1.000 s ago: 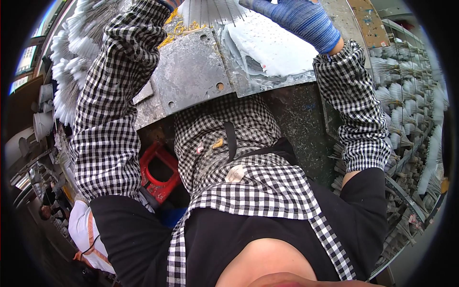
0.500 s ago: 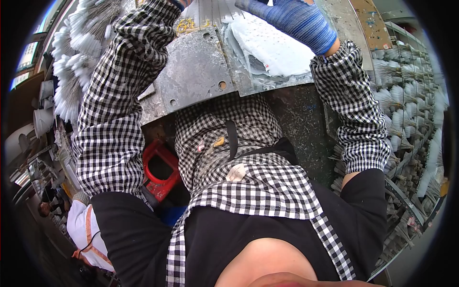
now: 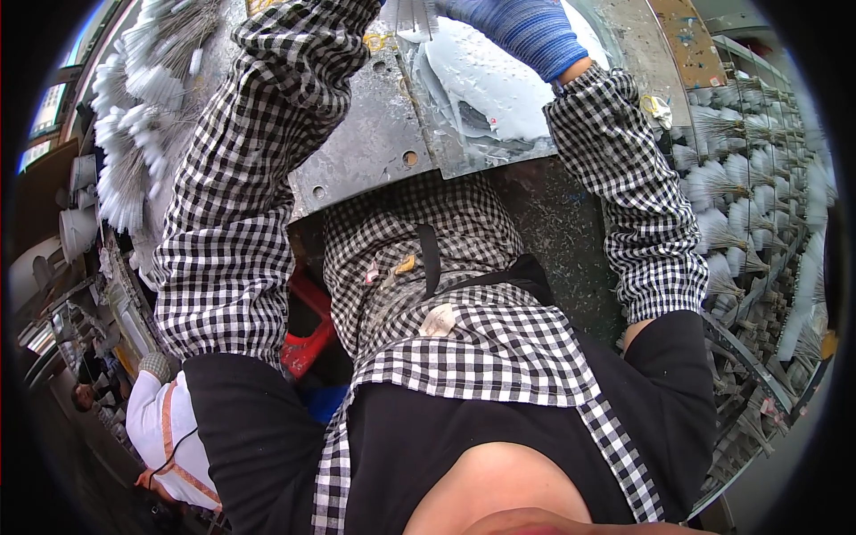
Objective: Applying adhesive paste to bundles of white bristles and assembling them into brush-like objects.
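Grey bristles (image 3: 415, 16) point toward the wearer (image 3: 473, 348) along their long axis — hands (image 3: 519, 32) cropped, grip unclear.

No text, label, number or sign can be read anywhere in the scene. The tiny red mark (image 3: 493, 121) on the near part of the white material (image 3: 499, 85), which lies on the surface (image 3: 366, 125), is too small to make out, and the pale patch (image 3: 438, 320) on the checked apron (image 3: 490, 357) shows no legible lettering
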### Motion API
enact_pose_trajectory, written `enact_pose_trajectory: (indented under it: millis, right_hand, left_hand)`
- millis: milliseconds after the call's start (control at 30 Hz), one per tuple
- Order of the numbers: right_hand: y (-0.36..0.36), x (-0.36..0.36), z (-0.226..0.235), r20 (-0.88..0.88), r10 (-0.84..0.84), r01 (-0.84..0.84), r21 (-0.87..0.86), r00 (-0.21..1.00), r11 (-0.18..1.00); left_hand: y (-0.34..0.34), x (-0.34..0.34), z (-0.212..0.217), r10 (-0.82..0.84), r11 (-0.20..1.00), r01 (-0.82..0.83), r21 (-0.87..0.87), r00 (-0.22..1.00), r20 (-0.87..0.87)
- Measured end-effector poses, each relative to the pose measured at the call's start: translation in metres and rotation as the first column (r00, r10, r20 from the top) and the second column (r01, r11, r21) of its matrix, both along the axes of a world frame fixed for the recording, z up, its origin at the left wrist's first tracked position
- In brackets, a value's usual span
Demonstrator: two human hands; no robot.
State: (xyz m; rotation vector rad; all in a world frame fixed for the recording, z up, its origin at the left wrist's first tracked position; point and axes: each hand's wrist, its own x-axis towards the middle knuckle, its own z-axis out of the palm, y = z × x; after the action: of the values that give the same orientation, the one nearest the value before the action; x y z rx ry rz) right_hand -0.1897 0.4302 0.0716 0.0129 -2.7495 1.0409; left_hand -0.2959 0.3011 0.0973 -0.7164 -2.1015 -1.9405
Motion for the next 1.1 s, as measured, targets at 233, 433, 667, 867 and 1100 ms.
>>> enact_pose_trajectory:
  millis: [233,433,667,867,1100]
  right_hand:
    - [0.04,-0.006,-0.022,0.062,0.113,-0.114,0.021,0.992,0.993]
    - [0.041,-0.01,-0.074,-0.102,0.243,-0.228,0.143,0.965,0.963]
    - [0.043,-0.009,-0.082,-0.121,0.202,-0.163,0.272,0.972,0.948]
    - [0.035,-0.006,-0.078,-0.141,0.246,-0.218,0.186,0.959,0.958]
    - [0.042,-0.002,-0.081,-0.021,0.236,-0.227,0.201,0.972,0.953]
  left_hand:
    - [0.002,0.028,-0.009,-0.221,0.894,-0.02,-0.448,0.849,-0.479]
    - [0.004,0.035,-0.031,-0.436,0.67,-0.322,-0.669,0.559,-0.706]
    - [0.011,0.04,-0.04,-0.453,0.655,-0.263,-0.708,0.612,-0.648]
    - [0.005,0.04,-0.037,-0.452,0.657,-0.242,-0.714,0.631,-0.63]
    - [0.0,0.047,-0.027,-0.355,0.648,-0.319,-0.691,0.676,-0.645]
